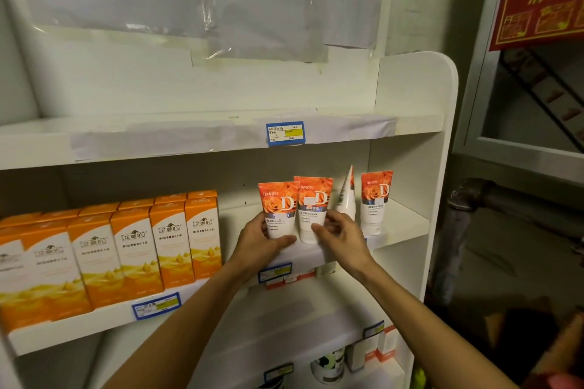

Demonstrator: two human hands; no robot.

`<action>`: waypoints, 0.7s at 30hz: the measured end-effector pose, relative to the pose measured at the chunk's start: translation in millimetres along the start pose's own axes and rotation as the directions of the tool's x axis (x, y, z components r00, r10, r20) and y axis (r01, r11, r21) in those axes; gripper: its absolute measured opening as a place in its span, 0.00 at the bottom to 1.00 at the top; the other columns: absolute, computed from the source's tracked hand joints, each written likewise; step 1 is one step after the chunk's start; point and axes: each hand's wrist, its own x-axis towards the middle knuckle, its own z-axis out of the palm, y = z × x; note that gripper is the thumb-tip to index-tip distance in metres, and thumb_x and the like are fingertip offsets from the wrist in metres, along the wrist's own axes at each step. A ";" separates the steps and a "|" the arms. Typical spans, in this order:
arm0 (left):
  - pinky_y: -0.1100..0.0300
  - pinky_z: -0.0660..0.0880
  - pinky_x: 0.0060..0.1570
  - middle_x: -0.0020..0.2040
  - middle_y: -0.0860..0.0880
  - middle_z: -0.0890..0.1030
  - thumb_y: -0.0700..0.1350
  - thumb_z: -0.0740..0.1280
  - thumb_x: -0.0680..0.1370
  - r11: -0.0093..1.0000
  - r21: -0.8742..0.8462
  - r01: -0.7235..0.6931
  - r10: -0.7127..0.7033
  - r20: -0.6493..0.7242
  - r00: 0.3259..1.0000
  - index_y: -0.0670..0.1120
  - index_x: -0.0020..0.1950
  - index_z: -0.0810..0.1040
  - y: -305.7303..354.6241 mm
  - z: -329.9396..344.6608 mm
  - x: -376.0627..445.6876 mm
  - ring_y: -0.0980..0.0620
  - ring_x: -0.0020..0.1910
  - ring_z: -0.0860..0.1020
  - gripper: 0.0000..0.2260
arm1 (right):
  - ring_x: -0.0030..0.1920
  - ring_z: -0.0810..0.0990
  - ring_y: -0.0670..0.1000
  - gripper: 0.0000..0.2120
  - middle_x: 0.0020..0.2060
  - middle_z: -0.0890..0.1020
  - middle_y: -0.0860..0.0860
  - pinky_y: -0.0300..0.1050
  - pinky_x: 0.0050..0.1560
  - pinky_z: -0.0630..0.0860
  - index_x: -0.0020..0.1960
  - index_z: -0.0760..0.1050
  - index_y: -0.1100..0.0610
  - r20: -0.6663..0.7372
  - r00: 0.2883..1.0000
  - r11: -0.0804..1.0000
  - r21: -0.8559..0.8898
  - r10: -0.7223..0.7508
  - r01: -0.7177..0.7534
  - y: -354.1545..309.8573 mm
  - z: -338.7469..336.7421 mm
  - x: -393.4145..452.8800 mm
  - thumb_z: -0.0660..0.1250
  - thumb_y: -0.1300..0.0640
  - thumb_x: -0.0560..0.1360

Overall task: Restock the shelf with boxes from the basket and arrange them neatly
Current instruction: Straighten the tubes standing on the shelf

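Note:
On the middle shelf (407,230) stand several orange and white tubes with a rose print. My left hand (262,240) grips the leftmost tube (278,205) near its base. My right hand (339,237) holds the tube beside it (313,205); the two tubes touch and overlap slightly. Further right, one tube (346,196) stands turned edge-on and another (376,199) faces forward. A row of orange and white boxes (136,246) fills the left part of the same shelf. The basket is out of view.
The top shelf (189,136) carries a blue price tag (285,133) and no goods. Lower shelves hold small boxes (382,347) and a jar (328,366). The shelf's white side panel (439,167) bounds the right. A dark pipe (464,199) and red sign (540,6) are beyond.

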 end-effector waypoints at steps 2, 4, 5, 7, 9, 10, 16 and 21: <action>0.64 0.79 0.45 0.55 0.56 0.80 0.42 0.76 0.73 1.000 -0.016 -0.001 0.001 0.005 1.000 0.56 0.60 0.73 0.5 -0.4 0.3 0.59 0.48 0.80 0.21 | 0.56 0.81 0.44 0.19 0.58 0.81 0.46 0.50 0.59 0.80 0.65 0.75 0.48 0.018 1.000 1.000 -0.025 0.003 -0.002 -1.5 2.5 0.6 0.70 0.46 0.76; 0.65 0.77 0.43 0.53 0.56 0.80 0.41 0.76 0.73 0.999 -0.033 0.006 -0.006 0.013 1.000 0.56 0.59 0.72 0.6 -0.1 1.2 0.60 0.47 0.80 0.21 | 0.55 0.81 0.45 0.23 0.57 0.82 0.45 0.51 0.59 0.80 0.69 0.73 0.49 -0.002 0.999 0.999 -0.017 0.033 -0.033 -2.2 5.3 1.2 0.70 0.46 0.75; 0.65 0.78 0.43 0.53 0.57 0.79 0.42 0.76 0.73 0.999 -0.033 0.009 -0.008 0.017 1.000 0.56 0.60 0.72 0.4 0.2 1.6 0.60 0.47 0.80 0.21 | 0.55 0.81 0.45 0.23 0.56 0.82 0.45 0.50 0.58 0.80 0.69 0.72 0.50 -0.020 0.998 0.999 -0.008 0.051 -0.052 -2.7 6.3 0.8 0.71 0.47 0.75; 0.65 0.78 0.43 0.52 0.57 0.79 0.42 0.76 0.73 1.000 -0.022 0.007 -0.007 0.017 1.000 0.56 0.60 0.72 0.2 0.7 2.2 0.60 0.47 0.80 0.21 | 0.53 0.81 0.44 0.22 0.55 0.82 0.44 0.47 0.57 0.80 0.67 0.73 0.50 -0.056 0.996 0.997 -0.007 0.070 -0.071 -5.1 7.8 -1.3 0.71 0.48 0.75; 0.66 0.77 0.42 0.53 0.57 0.79 0.42 0.76 0.73 1.000 -0.018 0.002 -0.002 0.012 1.000 0.56 0.60 0.72 -0.4 1.1 2.7 0.60 0.47 0.80 0.21 | 0.53 0.81 0.44 0.20 0.54 0.82 0.43 0.45 0.56 0.80 0.65 0.74 0.51 -0.067 0.996 0.998 0.006 0.061 -0.061 -6.7 8.1 -3.5 0.72 0.49 0.75; 0.65 0.78 0.43 0.54 0.56 0.79 0.42 0.76 0.73 1.000 -0.018 0.001 0.000 0.008 1.000 0.55 0.61 0.73 -0.5 1.1 2.6 0.60 0.47 0.80 0.21 | 0.53 0.81 0.44 0.19 0.54 0.82 0.44 0.46 0.56 0.80 0.64 0.75 0.51 -0.067 0.996 0.998 0.018 0.054 -0.053 -7.6 7.4 -4.6 0.72 0.50 0.76; 0.66 0.77 0.43 0.55 0.55 0.80 0.42 0.76 0.72 1.000 -0.018 0.000 0.000 0.011 1.000 0.54 0.61 0.74 -2.5 0.8 3.8 0.59 0.47 0.80 0.20 | 0.43 0.81 0.46 0.05 0.41 0.82 0.44 0.49 0.45 0.82 0.48 0.78 0.48 -0.474 0.880 0.999 -0.032 0.006 -0.024 -5.1 -16.4 -27.9 0.72 0.50 0.74; 0.59 0.78 0.49 0.56 0.54 0.80 0.42 0.77 0.72 1.000 -0.006 0.008 -0.008 0.001 1.000 0.52 0.62 0.75 -3.0 2.3 5.3 0.56 0.49 0.80 0.22 | 0.59 0.77 0.53 0.33 0.62 0.75 0.51 0.50 0.51 0.79 0.68 0.66 0.52 -0.614 0.789 0.974 -0.173 0.008 -0.144 -0.2 -51.4 -21.9 0.77 0.45 0.69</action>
